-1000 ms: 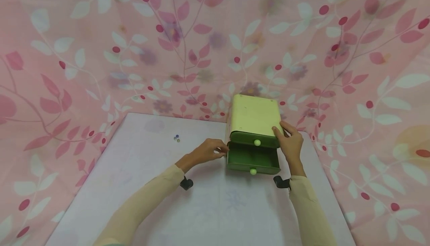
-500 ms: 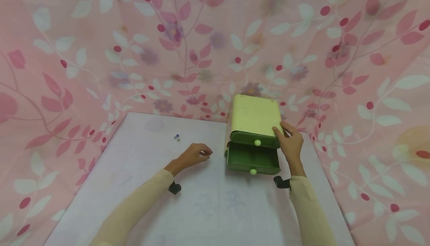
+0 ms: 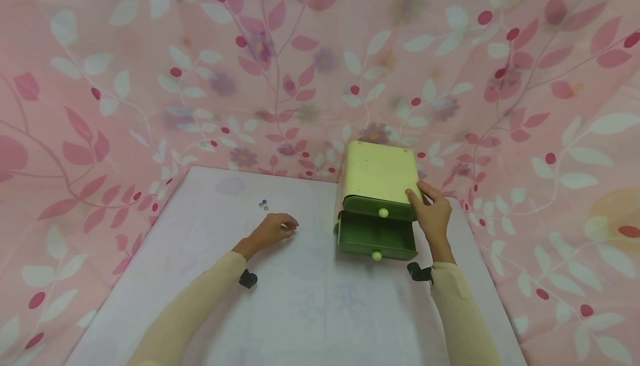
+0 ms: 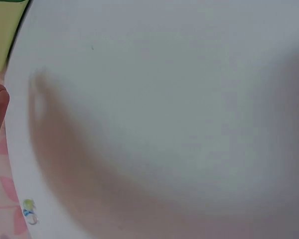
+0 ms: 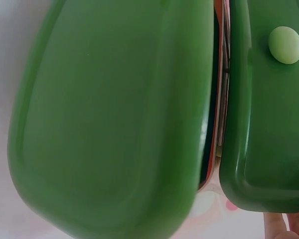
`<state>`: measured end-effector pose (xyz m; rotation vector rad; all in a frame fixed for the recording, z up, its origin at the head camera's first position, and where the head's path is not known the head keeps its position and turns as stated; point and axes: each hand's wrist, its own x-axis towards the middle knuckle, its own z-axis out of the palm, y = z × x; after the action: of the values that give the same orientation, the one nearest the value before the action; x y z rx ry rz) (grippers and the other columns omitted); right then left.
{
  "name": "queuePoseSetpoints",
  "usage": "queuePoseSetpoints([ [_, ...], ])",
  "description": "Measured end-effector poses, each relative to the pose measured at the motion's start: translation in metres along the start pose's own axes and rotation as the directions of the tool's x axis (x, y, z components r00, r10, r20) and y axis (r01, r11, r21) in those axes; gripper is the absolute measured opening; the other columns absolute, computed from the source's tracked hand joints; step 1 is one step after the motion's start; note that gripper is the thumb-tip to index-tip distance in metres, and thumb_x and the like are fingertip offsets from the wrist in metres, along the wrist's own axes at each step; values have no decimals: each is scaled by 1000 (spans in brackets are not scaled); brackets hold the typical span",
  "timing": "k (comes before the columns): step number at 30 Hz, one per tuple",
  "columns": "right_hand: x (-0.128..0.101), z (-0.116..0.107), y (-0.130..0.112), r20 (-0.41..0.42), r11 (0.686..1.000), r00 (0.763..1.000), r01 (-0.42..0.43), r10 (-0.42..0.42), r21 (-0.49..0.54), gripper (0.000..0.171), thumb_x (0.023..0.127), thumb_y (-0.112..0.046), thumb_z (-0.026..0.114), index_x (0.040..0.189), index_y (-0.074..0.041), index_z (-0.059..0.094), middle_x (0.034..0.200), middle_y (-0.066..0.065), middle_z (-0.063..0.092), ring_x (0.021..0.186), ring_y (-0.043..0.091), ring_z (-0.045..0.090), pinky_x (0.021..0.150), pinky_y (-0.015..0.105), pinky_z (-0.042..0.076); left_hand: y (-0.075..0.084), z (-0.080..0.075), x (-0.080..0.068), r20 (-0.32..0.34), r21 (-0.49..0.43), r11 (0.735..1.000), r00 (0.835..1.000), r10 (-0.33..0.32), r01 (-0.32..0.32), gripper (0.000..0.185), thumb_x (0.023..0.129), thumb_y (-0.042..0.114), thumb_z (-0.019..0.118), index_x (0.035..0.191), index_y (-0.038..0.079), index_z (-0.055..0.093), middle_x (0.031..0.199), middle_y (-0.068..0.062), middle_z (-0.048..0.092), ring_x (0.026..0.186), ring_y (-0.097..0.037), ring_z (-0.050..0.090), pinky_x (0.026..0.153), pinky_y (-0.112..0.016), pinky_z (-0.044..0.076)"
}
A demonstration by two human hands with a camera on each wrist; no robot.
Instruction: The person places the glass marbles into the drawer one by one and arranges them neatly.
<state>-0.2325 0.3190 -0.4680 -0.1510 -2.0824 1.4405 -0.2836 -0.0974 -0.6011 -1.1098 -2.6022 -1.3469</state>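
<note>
The small drawer cabinet (image 3: 378, 180) stands at the far right of the white table (image 3: 310, 299), its lower drawer (image 3: 376, 238) pulled out and its upper drawer (image 3: 379, 207) closed; the cabinet's right front corner is held by the right hand (image 3: 433, 214), fingers curled round its edge; the left hand (image 3: 274, 228) hovers loosely curled, grasping nothing, near the small beads (image 3: 263, 205); that steadying grip is best kept, and the beads pinched lightly lest they roll away.
</note>
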Motion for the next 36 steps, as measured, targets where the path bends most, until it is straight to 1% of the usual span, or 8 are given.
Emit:
queuePoseSetpoints([
  [8, 0, 0, 1, -2, 1000, 1000, 9, -8, 6, 41, 81, -16, 80, 117, 1, 69, 125, 13, 64, 118, 23, 59, 95, 26, 48, -5, -8, -12, -77, 34, 999, 996, -40, 43, 19, 81, -5, 75, 100, -3, 71, 93, -7, 71, 85, -18, 66, 77, -30, 57],
  [12, 1, 0, 1, -8, 1000, 1000, 3, -3, 9, 41, 80, -17, 81, 116, 1, 70, 124, 11, 65, 118, 20, 59, 94, 25, 49, -9, -14, -14, -131, 16, 998, 990, -51, 53, 21, 80, -6, 76, 100, -3, 71, 92, -7, 71, 85, -20, 67, 75, -30, 58],
  [15, 0, 0, 1, -11, 1000, 1000, 2, -2, 12, 42, 80, -17, 82, 116, 1, 70, 124, 11, 65, 117, 19, 59, 94, 25, 49, -15, -19, -15, -170, -15, 996, 982, -84, 82, 22, 80, -6, 75, 101, -3, 71, 92, -7, 72, 86, -20, 68, 76, -31, 58],
  [19, 0, 1, 0, -7, 1000, 1000, 8, -8, 11, 43, 80, -17, 81, 117, 2, 69, 125, 12, 64, 118, 20, 58, 95, 26, 48, -26, -23, -18, -230, -41, 990, 963, -139, 133, 23, 82, -5, 75, 105, -2, 71, 97, -8, 72, 89, -21, 68, 79, -30, 57],
  [23, -1, 0, 0, -5, 1000, 1000, 9, -9, 12, 43, 81, -16, 81, 117, 3, 69, 125, 12, 64, 118, 20, 58, 94, 25, 48, -35, -25, -20, -282, -28, 987, 946, -161, 159, 23, 82, -2, 75, 105, -2, 71, 99, -8, 71, 90, -21, 67, 80, -29, 57],
  [30, -1, 0, 0, -10, 1000, 1000, 9, -9, 15, 43, 81, -17, 81, 117, 3, 69, 125, 13, 64, 118, 20, 58, 94, 23, 48, -37, -29, -21, -364, -82, 980, 910, -201, 183, 26, 80, -6, 76, 105, -5, 70, 97, -13, 71, 90, -27, 67, 81, -34, 57],
  [34, 0, 1, 1, -4, 1000, 1000, 8, -8, 12, 44, 81, -18, 81, 117, 2, 69, 125, 13, 64, 118, 21, 59, 94, 24, 48, -39, -29, -23, -391, -106, 972, 890, -237, 212, 28, 79, -7, 75, 106, -7, 69, 96, -15, 71, 89, -29, 68, 81, -34, 57],
  [36, 0, 1, 1, -5, 1000, 1000, 6, -6, 10, 44, 80, -19, 82, 117, 2, 69, 125, 12, 64, 118, 21, 59, 94, 25, 48, -41, -29, -23, -401, -102, 971, 884, -240, 217, 28, 80, -6, 75, 107, -6, 69, 97, -15, 72, 89, -29, 68, 80, -33, 56],
])
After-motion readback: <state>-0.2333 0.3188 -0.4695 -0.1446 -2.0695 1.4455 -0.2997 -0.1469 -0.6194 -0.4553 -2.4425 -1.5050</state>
